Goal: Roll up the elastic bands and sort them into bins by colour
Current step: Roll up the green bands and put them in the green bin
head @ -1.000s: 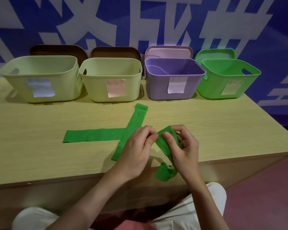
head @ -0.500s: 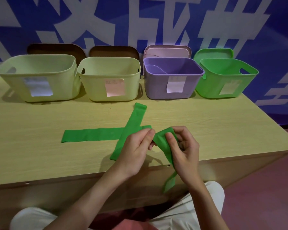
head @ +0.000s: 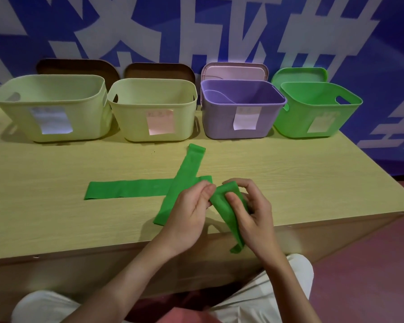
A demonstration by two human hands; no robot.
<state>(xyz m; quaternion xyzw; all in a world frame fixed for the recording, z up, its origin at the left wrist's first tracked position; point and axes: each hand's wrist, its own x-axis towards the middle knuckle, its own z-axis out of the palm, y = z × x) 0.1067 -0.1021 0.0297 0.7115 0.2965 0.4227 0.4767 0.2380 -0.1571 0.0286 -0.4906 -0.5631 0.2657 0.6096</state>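
I see two bare forearms entering from the bottom edge, with no sleeves on either as far up as the view reaches. The left hand (head: 191,206) and the right hand (head: 252,213) carry no gloves. I find no rings, watch or wristband on any part that shows. Fingernails appear short and unpainted, though the picture is too soft for me to be sure. Below the arms I note pale cream trousers (head: 273,297) covering both knees, the cloth loose and plain. Between the knees, at the bottom edge, I record a strip of pinkish-red garment (head: 184,319); its type cannot be told.
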